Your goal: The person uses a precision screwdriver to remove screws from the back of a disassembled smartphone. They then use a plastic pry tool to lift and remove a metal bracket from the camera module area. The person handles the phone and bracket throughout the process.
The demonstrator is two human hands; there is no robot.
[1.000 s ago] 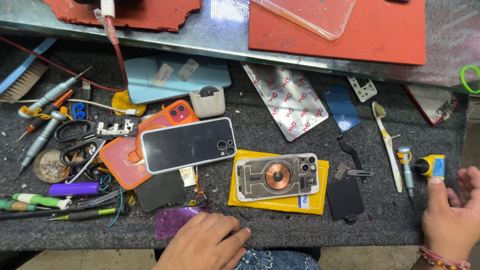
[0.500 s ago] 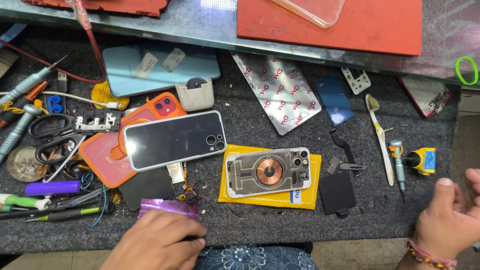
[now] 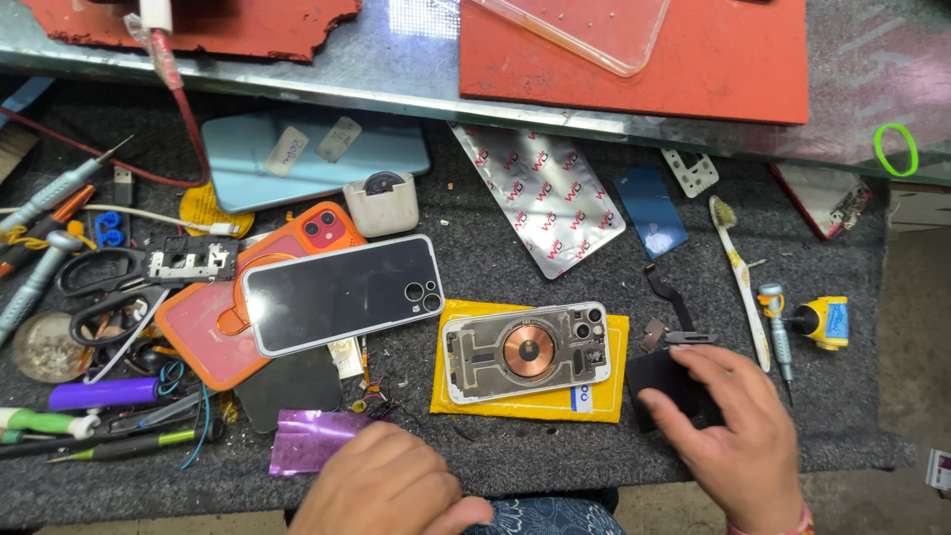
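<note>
Gripping nothing that can be seen, the right hand [image 3: 728, 428] is lying palm down with its fingers spread over a small black part [image 3: 666, 381], pressing on it or about to pinch it; whether any finger is curling under the edge cannot be told. The left hand [image 3: 381, 487] is resting loosely curled and empty on the desk [image 3: 555, 461], just beside a scrap of purple foil [image 3: 307, 439].

Taking the open phone [image 3: 525, 349] as the landmark: it is lying back side up on a yellow pad [image 3: 606, 396], its cover already off, so a copper coil and the camera cluster are showing. The black part under the right hand is sitting just right of that pad, with a thin black flex [image 3: 672, 297] above it. Further right, a toothbrush [image 3: 738, 277] and a small screwdriver [image 3: 779, 327] are lying side by side. To the left of the open phone, a dark phone [image 3: 342, 292] is lying across an orange case [image 3: 213, 337], with scissors [image 3: 94, 292] and more tools beyond.

Judging by this, the phone is standing opened and stripped, and nothing is being fitted back yet; reassembly looks to be mostly ahead.

The hand is covering most of the black part, so what it is stays unclear. Both wrists are being cut off by the lower edge, and the tools far left are running out of view.
</note>
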